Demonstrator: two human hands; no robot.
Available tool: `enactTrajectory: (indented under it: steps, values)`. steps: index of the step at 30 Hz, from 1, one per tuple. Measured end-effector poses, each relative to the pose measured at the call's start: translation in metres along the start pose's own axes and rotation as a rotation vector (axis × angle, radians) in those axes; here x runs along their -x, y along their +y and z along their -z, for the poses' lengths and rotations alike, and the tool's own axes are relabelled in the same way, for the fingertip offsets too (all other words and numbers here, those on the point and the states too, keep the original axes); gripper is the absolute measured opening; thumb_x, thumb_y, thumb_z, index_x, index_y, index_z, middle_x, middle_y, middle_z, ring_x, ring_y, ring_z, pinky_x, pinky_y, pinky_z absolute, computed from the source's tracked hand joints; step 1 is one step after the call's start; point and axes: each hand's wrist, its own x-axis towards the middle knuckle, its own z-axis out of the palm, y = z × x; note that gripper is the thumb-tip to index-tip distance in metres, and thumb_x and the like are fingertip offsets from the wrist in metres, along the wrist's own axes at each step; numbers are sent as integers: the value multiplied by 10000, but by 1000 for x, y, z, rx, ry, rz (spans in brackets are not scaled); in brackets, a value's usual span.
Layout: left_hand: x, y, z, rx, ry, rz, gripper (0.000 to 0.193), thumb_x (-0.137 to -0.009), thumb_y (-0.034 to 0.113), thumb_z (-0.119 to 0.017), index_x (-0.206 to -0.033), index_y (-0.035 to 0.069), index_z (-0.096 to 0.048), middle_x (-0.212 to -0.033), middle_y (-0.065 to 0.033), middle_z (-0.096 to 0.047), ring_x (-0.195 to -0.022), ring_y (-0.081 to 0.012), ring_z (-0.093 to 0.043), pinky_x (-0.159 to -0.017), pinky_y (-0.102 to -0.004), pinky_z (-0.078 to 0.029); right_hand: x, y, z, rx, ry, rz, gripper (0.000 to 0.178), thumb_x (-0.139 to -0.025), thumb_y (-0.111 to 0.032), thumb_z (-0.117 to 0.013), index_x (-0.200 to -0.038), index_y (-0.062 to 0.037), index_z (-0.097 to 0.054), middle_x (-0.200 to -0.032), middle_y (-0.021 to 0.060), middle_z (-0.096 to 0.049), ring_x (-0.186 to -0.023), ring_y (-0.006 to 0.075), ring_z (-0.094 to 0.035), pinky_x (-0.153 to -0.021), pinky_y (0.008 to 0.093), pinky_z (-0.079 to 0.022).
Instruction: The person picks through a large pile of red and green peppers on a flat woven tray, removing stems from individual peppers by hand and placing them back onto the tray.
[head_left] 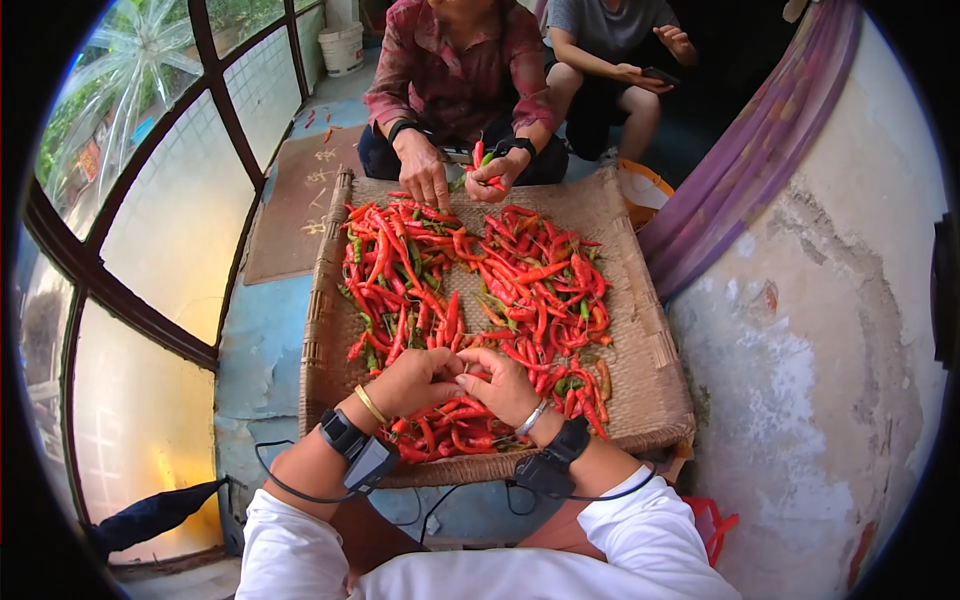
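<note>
My left hand (418,382) and my right hand (503,387) meet over the near part of a woven tray (640,345) heaped with chili peppers. The left fingers are closed, and a red chili pepper (452,318) points away from them, seemingly held there. Thumb and fingertips of the right hand are pinched together against the left ones; whatever lies between them is too small to make out. Around and under both hands lie loose red chili peppers (540,290), with some green and orange ones mixed in.
Across the tray, a co-worker (455,75) holds several peppers in one hand and reaches into the heap with the other. Another person (615,50) sits behind with a phone (660,75). Framed windows (165,215) line the left; a plaster wall (800,400) and purple curtain (755,150) stand right.
</note>
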Motion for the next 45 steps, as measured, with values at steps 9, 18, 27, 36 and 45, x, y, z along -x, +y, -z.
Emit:
enactTrajectory:
  steps: [9, 18, 27, 36, 45]
  values:
    - [-2, 4, 3, -14, 146, 46, 335, -729, 126, -657, -1007, 10, -509, -650, -101, -593, -595, -173, -582, -547, -282, -446, -4, -11, 25, -144, -77, -275, 155, -820, -113, -545, -919, -3, -590, -662, 23, -569, -546, 65, -520, -489, 203, -437]
    - [8, -28, 13, -789, -270, 301, 281, -681, 310, -625, -876, 109, -614, -741, -113, -611, -712, -294, -588, -634, -390, -466, -28, -2, 94, -821, 547, -118, 403, -869, -137, -473, -1238, -19, -362, -892, 100, -595, -707, 134, -600, -551, 237, -484]
    - [9, -23, 2, -762, -533, 224, 398, -616, 350, -673, -962, 162, -618, -806, -99, -619, -794, -282, -591, -683, -390, -462, -23, 24, 63, -820, 113, -355, 314, -860, -156, -494, -1133, -6, -447, -814, 83, -601, -631, 114, -590, -484, 214, -463]
    - [10, -24, -6, -814, -607, 267, 347, -616, 327, -669, -908, 146, -614, -863, -80, -618, -847, -265, -590, -689, -388, -472, -16, 16, 43, -537, -46, -381, 272, -860, -173, -497, -1079, -11, -510, -776, 33, -602, -597, 61, -567, -462, 166, -430]
    - [5, -12, 14, -579, -296, 132, 230, -660, 265, -622, -798, 83, -591, -675, -108, -591, -662, -289, -585, -587, -391, -452, -16, 16, 34, -299, -160, -358, 263, -853, -146, -506, -1077, -9, -523, -815, 24, -598, -635, 53, -549, -506, 162, -429]
